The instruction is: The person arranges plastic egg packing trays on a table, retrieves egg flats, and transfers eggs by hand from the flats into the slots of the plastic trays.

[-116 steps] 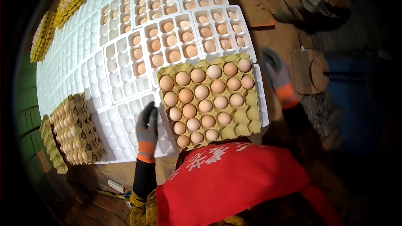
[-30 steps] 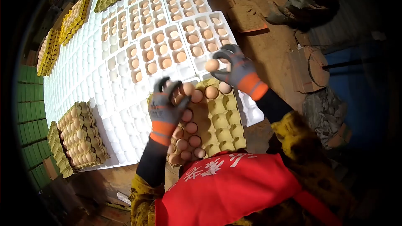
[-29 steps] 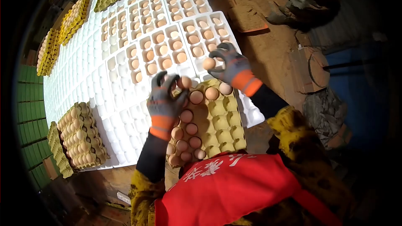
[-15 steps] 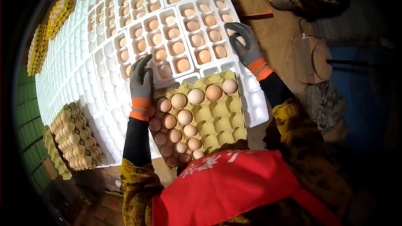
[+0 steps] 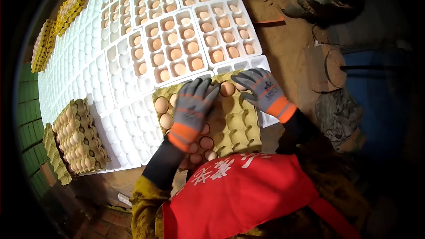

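Both my hands wear grey gloves with orange cuffs and are over a yellowish pulp egg tray [image 5: 241, 128] in front of me. My left hand [image 5: 193, 108] reaches down on the tray's far rows with its fingers curled; what lies under them is hidden. At the far right corner, my right hand [image 5: 265, 92] has fingers and thumb around a light egg [image 5: 240, 86]. Beside it a brown egg [image 5: 227, 89] sits in its cup. More eggs [image 5: 162, 105] fill the tray's left side, while several cups on its right hold none. Just beyond stands a white foam tray [image 5: 206, 67] with brown eggs.
Rows of white foam trays [image 5: 128, 119] spread to the left and back, several holding eggs. A stack of pulp trays with eggs [image 5: 77, 137] stands at left; others [image 5: 71, 9] stand farther back. A red apron [image 5: 248, 194] covers my front. Crumpled grey material [image 5: 341, 115] lies at right.
Both hands have come back from the foam trays to the pulp tray, the right moving left and down, the left moving right and down. More eggs show in the foam trays where they were.
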`<action>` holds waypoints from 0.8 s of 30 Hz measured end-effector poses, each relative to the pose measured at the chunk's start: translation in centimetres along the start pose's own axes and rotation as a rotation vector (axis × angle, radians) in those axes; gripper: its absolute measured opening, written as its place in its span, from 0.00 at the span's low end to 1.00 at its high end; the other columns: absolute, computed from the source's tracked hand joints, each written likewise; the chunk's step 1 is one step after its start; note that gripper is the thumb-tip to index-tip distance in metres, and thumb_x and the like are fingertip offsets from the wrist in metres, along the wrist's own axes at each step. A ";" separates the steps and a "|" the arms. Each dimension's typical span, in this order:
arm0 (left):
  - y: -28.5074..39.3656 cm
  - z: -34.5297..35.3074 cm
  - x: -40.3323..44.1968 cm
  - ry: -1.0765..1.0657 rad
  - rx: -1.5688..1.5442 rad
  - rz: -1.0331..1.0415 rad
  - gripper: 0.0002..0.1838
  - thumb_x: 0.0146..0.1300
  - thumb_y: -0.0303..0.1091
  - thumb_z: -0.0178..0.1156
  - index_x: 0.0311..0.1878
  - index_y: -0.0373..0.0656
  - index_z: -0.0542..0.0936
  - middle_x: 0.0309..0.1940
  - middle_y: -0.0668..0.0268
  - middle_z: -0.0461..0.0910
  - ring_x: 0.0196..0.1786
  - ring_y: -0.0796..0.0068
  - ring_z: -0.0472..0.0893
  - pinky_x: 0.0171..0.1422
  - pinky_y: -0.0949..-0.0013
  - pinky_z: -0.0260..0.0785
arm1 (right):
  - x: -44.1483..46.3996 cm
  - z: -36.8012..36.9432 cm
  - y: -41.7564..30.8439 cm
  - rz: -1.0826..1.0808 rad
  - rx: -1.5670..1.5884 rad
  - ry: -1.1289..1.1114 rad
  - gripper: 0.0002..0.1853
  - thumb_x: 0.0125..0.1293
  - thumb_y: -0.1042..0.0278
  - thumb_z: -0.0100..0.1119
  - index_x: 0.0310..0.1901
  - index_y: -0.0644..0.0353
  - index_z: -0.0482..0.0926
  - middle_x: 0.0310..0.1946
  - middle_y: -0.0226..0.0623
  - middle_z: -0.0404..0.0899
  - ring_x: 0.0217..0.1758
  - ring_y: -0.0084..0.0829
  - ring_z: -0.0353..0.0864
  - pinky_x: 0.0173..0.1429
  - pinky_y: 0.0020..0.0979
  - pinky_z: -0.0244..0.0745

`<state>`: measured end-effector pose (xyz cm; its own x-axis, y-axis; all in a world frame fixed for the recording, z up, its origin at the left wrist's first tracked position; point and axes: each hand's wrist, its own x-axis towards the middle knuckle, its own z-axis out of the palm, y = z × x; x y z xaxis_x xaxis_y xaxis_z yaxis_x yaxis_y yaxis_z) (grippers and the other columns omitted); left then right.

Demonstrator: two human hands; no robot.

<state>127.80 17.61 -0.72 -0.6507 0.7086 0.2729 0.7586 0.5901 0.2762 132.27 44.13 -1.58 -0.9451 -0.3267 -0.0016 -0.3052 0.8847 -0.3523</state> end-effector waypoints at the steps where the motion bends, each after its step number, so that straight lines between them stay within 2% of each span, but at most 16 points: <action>1: -0.2 2.7 -0.3 -0.116 0.199 0.005 0.27 0.56 0.36 0.67 0.61 0.49 0.79 0.55 0.59 0.80 0.62 0.58 0.75 0.69 0.54 0.63 | -0.3 0.8 0.3 0.002 0.008 0.033 0.30 0.57 0.60 0.71 0.64 0.41 0.77 0.60 0.34 0.75 0.63 0.42 0.71 0.68 0.42 0.67; 2: -0.1 2.4 0.0 -0.148 0.082 -0.042 0.25 0.56 0.36 0.67 0.60 0.49 0.79 0.55 0.59 0.80 0.61 0.58 0.76 0.68 0.54 0.63 | -0.4 0.7 0.4 0.002 0.014 0.066 0.29 0.57 0.61 0.71 0.63 0.41 0.77 0.60 0.34 0.75 0.63 0.42 0.71 0.68 0.42 0.68; 4: -0.4 1.4 0.5 -0.215 -0.143 -0.141 0.23 0.57 0.37 0.65 0.58 0.50 0.79 0.54 0.60 0.80 0.59 0.58 0.76 0.66 0.54 0.64 | -1.4 0.1 -0.5 0.113 0.496 0.371 0.22 0.61 0.66 0.66 0.58 0.49 0.79 0.52 0.39 0.78 0.57 0.39 0.77 0.59 0.37 0.76; 5: -0.2 0.3 0.1 -0.052 -0.240 -0.135 0.19 0.61 0.35 0.60 0.56 0.46 0.78 0.51 0.62 0.80 0.55 0.64 0.77 0.66 0.59 0.65 | -2.0 -0.6 -0.5 0.339 1.049 0.345 0.20 0.61 0.68 0.66 0.56 0.52 0.80 0.51 0.38 0.78 0.56 0.37 0.78 0.59 0.36 0.77; 6: -0.3 -0.2 -0.7 0.023 -0.565 -0.330 0.18 0.62 0.34 0.58 0.55 0.44 0.78 0.50 0.63 0.79 0.54 0.66 0.77 0.65 0.61 0.66 | -2.3 -1.3 -0.6 0.573 1.603 0.292 0.19 0.61 0.69 0.66 0.54 0.55 0.80 0.50 0.38 0.78 0.55 0.36 0.79 0.58 0.34 0.78; 8: -0.7 -1.0 -2.0 0.164 -1.220 -0.701 0.16 0.63 0.32 0.54 0.53 0.41 0.77 0.48 0.64 0.78 0.51 0.69 0.77 0.62 0.66 0.68 | -1.7 -0.6 -1.0 0.461 1.347 0.200 0.22 0.62 0.65 0.67 0.58 0.55 0.77 0.52 0.37 0.78 0.57 0.36 0.79 0.58 0.35 0.78; 9: -1.2 -1.6 -2.4 0.251 -1.533 -0.790 0.19 0.64 0.28 0.53 0.58 0.41 0.76 0.50 0.69 0.78 0.50 0.74 0.79 0.54 0.70 0.72 | -1.2 0.0 -1.4 0.408 1.218 0.155 0.24 0.62 0.63 0.67 0.60 0.56 0.76 0.53 0.37 0.77 0.57 0.36 0.79 0.58 0.35 0.78; 10: -1.1 -3.0 -2.5 0.323 -1.644 -0.793 0.16 0.65 0.27 0.54 0.55 0.39 0.78 0.48 0.69 0.79 0.49 0.74 0.79 0.55 0.69 0.72 | -0.4 -0.5 -2.8 0.232 0.846 0.140 0.26 0.62 0.60 0.68 0.61 0.55 0.75 0.55 0.38 0.77 0.58 0.39 0.79 0.59 0.36 0.78; 11: -1.8 -2.9 -2.9 0.219 -1.480 -0.828 0.15 0.65 0.28 0.55 0.54 0.38 0.79 0.46 0.69 0.79 0.50 0.73 0.79 0.57 0.69 0.72 | 0.3 -1.0 -4.2 0.082 0.468 0.188 0.28 0.62 0.58 0.69 0.62 0.55 0.74 0.57 0.39 0.76 0.58 0.42 0.79 0.60 0.38 0.77; 13: -0.8 -3.2 -1.8 0.148 -0.931 -0.692 0.14 0.63 0.28 0.63 0.53 0.40 0.81 0.42 0.69 0.81 0.49 0.72 0.80 0.55 0.67 0.72 | 1.4 1.2 -4.8 0.044 -0.023 0.097 0.27 0.56 0.60 0.75 0.58 0.54 0.79 0.57 0.41 0.76 0.58 0.46 0.79 0.61 0.38 0.76; 14: -0.5 -3.4 -1.6 0.135 -0.543 -0.438 0.18 0.60 0.27 0.66 0.55 0.43 0.81 0.45 0.64 0.82 0.49 0.65 0.81 0.54 0.65 0.73 | 1.4 2.4 -4.7 0.028 -0.198 0.083 0.27 0.56 0.60 0.75 0.58 0.53 0.79 0.56 0.41 0.77 0.56 0.45 0.80 0.60 0.38 0.77; 17: -0.3 -3.2 -2.0 0.054 -0.290 -0.399 0.22 0.57 0.28 0.68 0.57 0.46 0.81 0.49 0.60 0.81 0.51 0.56 0.80 0.56 0.59 0.73 | 0.9 0.6 -3.2 0.194 0.557 0.179 0.28 0.63 0.58 0.68 0.64 0.53 0.74 0.53 0.40 0.79 0.48 0.39 0.83 0.52 0.37 0.80; 18: -0.7 -3.1 -2.4 0.019 -0.225 -0.387 0.23 0.56 0.29 0.68 0.58 0.47 0.81 0.50 0.60 0.81 0.51 0.55 0.80 0.56 0.58 0.73 | 0.4 0.0 -2.3 0.339 1.126 0.027 0.29 0.67 0.61 0.62 0.68 0.57 0.69 0.51 0.39 0.79 0.42 0.30 0.82 0.42 0.32 0.81; 20: -1.1 -2.4 -2.7 -0.058 -0.085 -0.316 0.25 0.56 0.31 0.68 0.59 0.49 0.80 0.50 0.60 0.81 0.50 0.55 0.80 0.55 0.57 0.74 | 0.1 -1.8 -2.1 0.389 1.687 0.008 0.28 0.68 0.65 0.59 0.68 0.60 0.68 0.50 0.38 0.78 0.40 0.25 0.81 0.37 0.27 0.79; 21: -1.2 -1.5 -2.4 -0.093 -0.006 -0.261 0.25 0.56 0.32 0.68 0.59 0.49 0.79 0.50 0.60 0.81 0.49 0.55 0.80 0.54 0.57 0.74 | 0.1 -1.7 -2.1 0.377 1.789 0.038 0.29 0.67 0.66 0.60 0.69 0.61 0.67 0.49 0.38 0.78 0.40 0.26 0.81 0.36 0.27 0.79; 24: -2.0 1.8 -1.1 -0.287 0.196 -0.230 0.22 0.57 0.35 0.66 0.57 0.50 0.79 0.48 0.59 0.82 0.47 0.56 0.80 0.50 0.56 0.74 | 1.6 -1.6 -2.8 0.345 1.663 -0.016 0.30 0.67 0.65 0.60 0.70 0.61 0.67 0.50 0.38 0.78 0.40 0.25 0.81 0.36 0.27 0.80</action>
<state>127.04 16.33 -3.21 -0.7887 0.6127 -0.0513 0.6051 0.7883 0.1115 131.41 41.68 0.93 -0.9321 -0.2199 -0.2876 0.3521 -0.3654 -0.8617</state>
